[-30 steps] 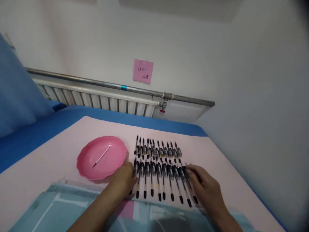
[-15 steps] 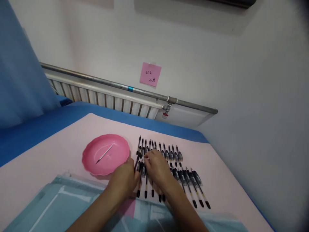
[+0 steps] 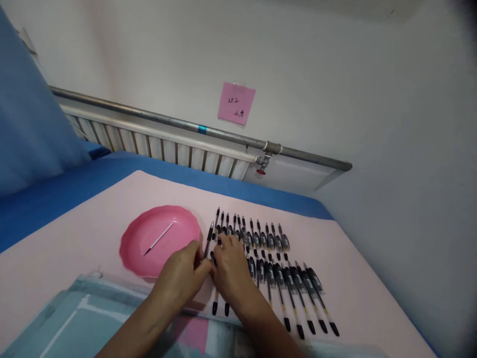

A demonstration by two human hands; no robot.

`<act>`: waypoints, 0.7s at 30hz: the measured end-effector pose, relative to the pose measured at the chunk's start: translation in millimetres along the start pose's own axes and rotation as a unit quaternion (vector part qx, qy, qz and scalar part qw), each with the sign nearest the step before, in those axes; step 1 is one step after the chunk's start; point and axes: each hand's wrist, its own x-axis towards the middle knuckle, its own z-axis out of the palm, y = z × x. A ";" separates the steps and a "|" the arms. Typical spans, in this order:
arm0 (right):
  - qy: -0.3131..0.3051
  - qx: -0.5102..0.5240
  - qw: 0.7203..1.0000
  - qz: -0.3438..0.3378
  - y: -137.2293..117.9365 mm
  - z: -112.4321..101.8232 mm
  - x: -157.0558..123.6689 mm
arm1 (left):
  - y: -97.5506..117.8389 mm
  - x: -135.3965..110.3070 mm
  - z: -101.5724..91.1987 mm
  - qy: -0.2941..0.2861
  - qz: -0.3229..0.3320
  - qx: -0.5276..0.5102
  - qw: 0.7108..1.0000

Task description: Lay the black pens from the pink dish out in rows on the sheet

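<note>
A black ballpoint pen (image 3: 209,239) stands tip up in my left hand (image 3: 182,273), pinched between thumb and fingers beside the pink bowl. My right hand (image 3: 231,271) is curled over the left end of the pen rows, touching the left thumb. Its fingertips are bent around something mostly hidden; a bit of black shows there. A far row of uncapped pens (image 3: 259,231) with dark clear caps (image 3: 271,242) lies beyond the right hand. In the near row, pens (image 3: 294,303) and caps (image 3: 278,273) lie side by side, partly covered by my right hand and forearm.
The scalloped pink bowl (image 3: 130,238) holds one thin white refill with a dark tip (image 3: 158,239). Light blue cloth (image 3: 100,328) lies along the near edge. Behind the pink tabletop (image 3: 320,233) are a radiator (image 3: 167,152), a pipe and a wall.
The pen in my left hand is now lifted, its tip showing above the fingers. My right hand has shifted left and nearer, meeting the left thumb. The view has shifted slightly.
</note>
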 end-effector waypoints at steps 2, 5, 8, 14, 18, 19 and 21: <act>-0.007 -0.006 1.000 0.017 -2.8 0.5 -0.6 | 1.6 -0.5 0.1 -0.001 0.000 -0.023 1.000; -0.017 -0.001 0.999 0.043 -6.8 2.9 -0.8 | 3.3 -0.8 -0.3 -0.002 0.000 -0.060 0.998; 0.008 0.038 0.999 0.037 -8.3 5.6 0.5 | 1.6 -0.7 -1.1 0.010 0.005 -0.094 0.996; 0.163 0.323 0.925 0.114 9.9 -6.8 8.3 | -4.6 -0.6 2.9 -0.055 -0.018 -0.310 0.949; 0.169 0.600 0.747 0.231 27.3 -25.3 10.9 | -0.8 -4.2 8.0 -0.199 -0.037 -0.443 0.874; 0.175 0.653 0.695 0.244 30.0 -28.7 11.1 | 1.1 -5.5 8.7 -0.210 -0.037 -0.451 0.867; 0.195 0.725 0.610 0.255 32.8 -33.3 11.3 | 4.7 -7.9 9.5 -0.212 -0.042 -0.451 0.866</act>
